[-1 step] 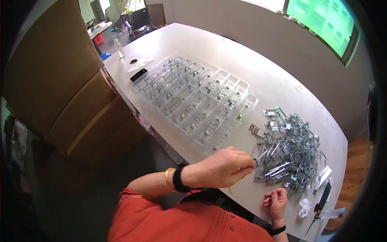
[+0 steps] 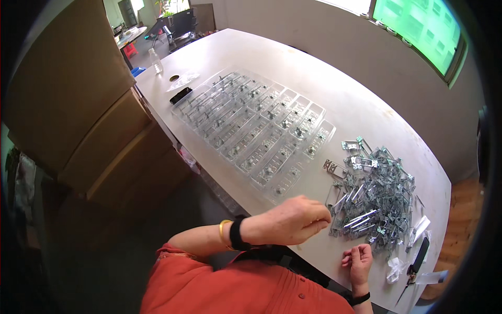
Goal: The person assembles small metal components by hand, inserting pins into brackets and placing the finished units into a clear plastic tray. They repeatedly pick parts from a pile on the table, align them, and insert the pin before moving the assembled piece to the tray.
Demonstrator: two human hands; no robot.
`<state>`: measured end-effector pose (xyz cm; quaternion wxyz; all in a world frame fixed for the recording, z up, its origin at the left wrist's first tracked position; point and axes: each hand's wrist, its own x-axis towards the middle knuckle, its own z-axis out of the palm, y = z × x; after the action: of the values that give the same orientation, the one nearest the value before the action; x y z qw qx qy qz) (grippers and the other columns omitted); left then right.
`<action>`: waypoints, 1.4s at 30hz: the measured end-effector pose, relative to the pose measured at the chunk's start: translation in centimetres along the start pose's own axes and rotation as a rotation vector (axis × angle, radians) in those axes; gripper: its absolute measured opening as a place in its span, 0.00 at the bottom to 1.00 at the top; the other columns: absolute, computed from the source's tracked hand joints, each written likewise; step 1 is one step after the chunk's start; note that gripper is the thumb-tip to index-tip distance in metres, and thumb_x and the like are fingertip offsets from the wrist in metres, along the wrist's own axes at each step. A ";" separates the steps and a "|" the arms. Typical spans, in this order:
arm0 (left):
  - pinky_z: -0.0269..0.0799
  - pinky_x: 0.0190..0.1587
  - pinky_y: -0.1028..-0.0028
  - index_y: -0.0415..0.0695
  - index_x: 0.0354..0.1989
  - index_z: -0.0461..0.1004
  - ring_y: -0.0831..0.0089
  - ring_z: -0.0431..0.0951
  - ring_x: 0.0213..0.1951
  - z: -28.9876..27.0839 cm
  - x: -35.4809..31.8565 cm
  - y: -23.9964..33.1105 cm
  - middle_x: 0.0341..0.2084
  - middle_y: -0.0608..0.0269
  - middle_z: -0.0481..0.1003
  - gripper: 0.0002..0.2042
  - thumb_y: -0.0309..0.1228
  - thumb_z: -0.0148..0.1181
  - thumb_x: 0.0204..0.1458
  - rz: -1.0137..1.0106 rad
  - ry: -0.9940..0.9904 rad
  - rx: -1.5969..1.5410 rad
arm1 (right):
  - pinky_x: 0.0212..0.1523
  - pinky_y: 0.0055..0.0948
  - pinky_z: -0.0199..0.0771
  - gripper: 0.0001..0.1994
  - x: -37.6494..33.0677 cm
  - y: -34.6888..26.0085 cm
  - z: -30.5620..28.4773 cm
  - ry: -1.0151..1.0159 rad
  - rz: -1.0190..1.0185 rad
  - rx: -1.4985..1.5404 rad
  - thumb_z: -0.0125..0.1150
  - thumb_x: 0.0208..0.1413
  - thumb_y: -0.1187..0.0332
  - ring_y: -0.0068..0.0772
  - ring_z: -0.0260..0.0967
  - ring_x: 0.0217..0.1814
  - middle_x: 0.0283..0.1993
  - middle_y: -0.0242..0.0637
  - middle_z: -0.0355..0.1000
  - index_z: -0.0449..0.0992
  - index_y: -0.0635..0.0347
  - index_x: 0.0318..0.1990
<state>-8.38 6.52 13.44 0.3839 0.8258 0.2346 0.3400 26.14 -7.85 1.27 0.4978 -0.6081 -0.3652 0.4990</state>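
Observation:
My left hand [image 2: 294,220] reaches over the near table edge. Its fingers are bent and pinched towards the thumb; whatever lies between them, if anything, is hidden. The fingertips are just left of a heap of small metal bracket parts [image 2: 379,196]. Below that heap, my right hand [image 2: 360,260] rests near the table's front edge with its fingers curled and thumb pressed in. I cannot make out anything in it. Clear plastic trays [image 2: 269,172] lie in rows beyond my left hand, with metal parts in their compartments.
On the right lie a black-handled tool [image 2: 420,255], a crumpled white wad [image 2: 395,270] and a white strip [image 2: 419,228]. A clear bottle [image 2: 155,62] and a black object [image 2: 181,96] are at the far left. Cardboard boxes [image 2: 99,131] stand left of the table [image 2: 361,99].
My left hand has sunk very slightly towards the table's near edge. My right hand, the heap and the trays look the same.

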 end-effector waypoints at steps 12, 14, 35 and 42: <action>0.76 0.46 0.55 0.41 0.45 0.77 0.48 0.80 0.42 11.1 -2.2 -5.7 0.39 0.52 0.80 0.08 0.25 0.65 0.58 -0.129 0.202 0.145 | 0.21 0.20 0.72 0.07 -2.3 0.6 -2.1 -0.102 0.004 -0.084 0.59 0.73 0.68 0.21 0.73 0.22 0.33 0.38 0.79 0.66 0.57 0.46; 0.76 0.48 0.56 0.40 0.47 0.77 0.48 0.80 0.44 12.4 -2.3 -6.2 0.43 0.51 0.79 0.11 0.25 0.65 0.57 -0.099 0.231 0.227 | 0.21 0.19 0.70 0.07 -2.7 1.1 -2.7 -0.072 -0.042 -0.120 0.59 0.73 0.68 0.20 0.71 0.22 0.33 0.37 0.78 0.66 0.57 0.46; 0.69 0.62 0.58 0.33 0.54 0.76 0.54 0.75 0.58 14.6 -3.9 -8.3 0.58 0.48 0.74 0.20 0.29 0.59 0.54 0.034 0.185 0.435 | 0.17 0.15 0.59 0.08 -3.3 2.9 -3.5 0.127 -0.128 -0.230 0.59 0.74 0.65 0.13 0.63 0.19 0.32 0.32 0.74 0.66 0.55 0.46; 0.70 0.61 0.57 0.34 0.55 0.75 0.52 0.75 0.58 14.5 -4.0 -8.3 0.58 0.47 0.74 0.19 0.27 0.59 0.53 0.035 0.174 0.380 | 0.21 0.15 0.60 0.05 -3.4 3.4 -3.1 0.135 -0.209 -0.254 0.55 0.74 0.68 0.12 0.59 0.20 0.32 0.30 0.71 0.66 0.55 0.46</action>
<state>-1.29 2.03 -1.57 0.1935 0.8550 0.3123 0.3662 28.16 -12.58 -1.19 0.4897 -0.6569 -0.4523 0.3523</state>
